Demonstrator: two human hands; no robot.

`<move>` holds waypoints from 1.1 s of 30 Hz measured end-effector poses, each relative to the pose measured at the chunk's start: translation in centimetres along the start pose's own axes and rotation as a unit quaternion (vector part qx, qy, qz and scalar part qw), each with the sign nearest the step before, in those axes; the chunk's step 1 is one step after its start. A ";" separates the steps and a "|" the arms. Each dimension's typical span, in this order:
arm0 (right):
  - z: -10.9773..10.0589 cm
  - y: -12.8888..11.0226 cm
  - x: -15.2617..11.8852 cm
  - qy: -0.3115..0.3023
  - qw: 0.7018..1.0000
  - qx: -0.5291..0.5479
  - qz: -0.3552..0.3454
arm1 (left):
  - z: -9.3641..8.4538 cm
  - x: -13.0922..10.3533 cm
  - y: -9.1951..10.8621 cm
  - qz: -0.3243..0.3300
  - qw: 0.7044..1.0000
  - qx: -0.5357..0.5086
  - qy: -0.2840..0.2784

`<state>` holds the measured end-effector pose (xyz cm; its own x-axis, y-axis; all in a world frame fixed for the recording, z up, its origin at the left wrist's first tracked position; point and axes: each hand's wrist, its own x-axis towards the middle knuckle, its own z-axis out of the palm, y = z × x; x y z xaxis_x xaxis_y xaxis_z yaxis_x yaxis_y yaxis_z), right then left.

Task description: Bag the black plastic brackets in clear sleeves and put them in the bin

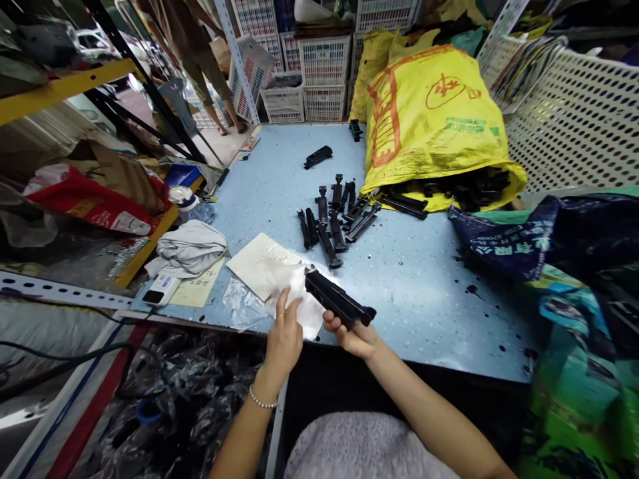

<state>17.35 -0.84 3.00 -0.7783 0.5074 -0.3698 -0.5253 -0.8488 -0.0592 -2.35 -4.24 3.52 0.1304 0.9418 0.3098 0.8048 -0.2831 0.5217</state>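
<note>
My right hand (pixel 352 334) grips a long black plastic part (pixel 335 296) from below, tilted above the near edge of the blue table (pixel 414 279). More than one piece may be stacked in that grip; I cannot tell. To its left, my left hand (pixel 285 332) has its index finger stretched and its thumb apart, with nothing visible in it. Those fingertips are over a white sheet (pixel 310 313) and clear plastic film (pixel 244 303); whether they touch is unclear. Several similar black parts (pixel 327 239) lie in a loose pile beyond my hands.
A yellow woven sack (pixel 439 113) spills black parts at the back right. Left lie a grey cloth (pixel 192 246), a white device (pixel 160 291) and a bottle (pixel 192 205). Dark and green bags (pixel 564 399) crowd the right. Below left sits a heap of bagged parts (pixel 200 399). A person (pixel 200 60) stands beyond.
</note>
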 end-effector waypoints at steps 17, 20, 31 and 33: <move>-0.3 -1.1 1.5 0.084 0.922 -0.293 -0.240 | 0.5 -0.1 1.1 0.083 0.996 0.028 -0.020; -0.6 -1.1 1.6 0.123 0.850 -0.415 -0.301 | 0.8 0.5 2.0 0.210 0.973 -0.019 -0.095; 4.4 -1.7 0.2 0.047 0.654 -0.709 -0.261 | -10.0 -8.3 -3.6 -0.033 0.972 0.000 -0.232; 4.8 -4.4 1.3 0.170 0.538 -0.752 -0.340 | -9.9 -10.6 -8.1 -0.166 0.930 0.051 -0.323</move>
<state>16.98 4.32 7.26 -0.3398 0.9372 0.0787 0.4228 0.2269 -0.8774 -15.98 -13.75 3.84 0.1592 0.8960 -0.4145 0.9096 0.0300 0.4143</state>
